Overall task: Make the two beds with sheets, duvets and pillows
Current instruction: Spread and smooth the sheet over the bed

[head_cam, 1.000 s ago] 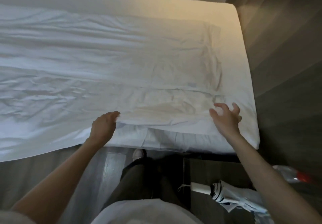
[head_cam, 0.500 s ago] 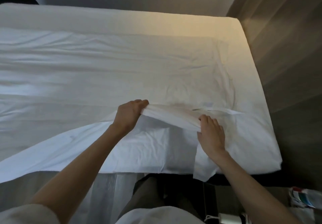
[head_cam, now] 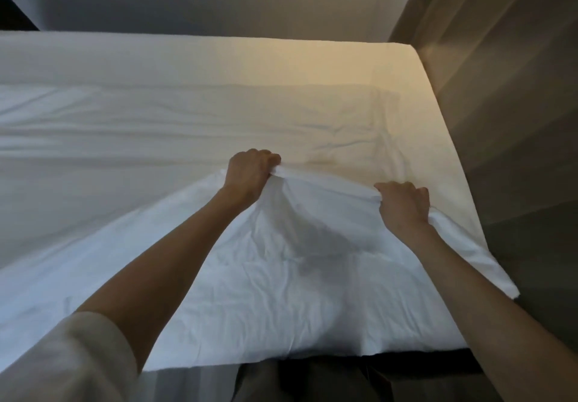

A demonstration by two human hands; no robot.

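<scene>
Though creased — white sheet (head_cam: 281,292) over bed (head_cam: 219,57), panelled wall (head_cam: 516,120) beside.

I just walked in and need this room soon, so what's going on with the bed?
A person stands at the near side of the bed, making it. The left hand and right hand each grip a bunched fold of the white sheet, held up above the bed, with the cloth sloping down towards the person. The rest of the sheet lies wrinkled across the bed. No duvet or pillow is in view, so the bed looks far from done.
</scene>
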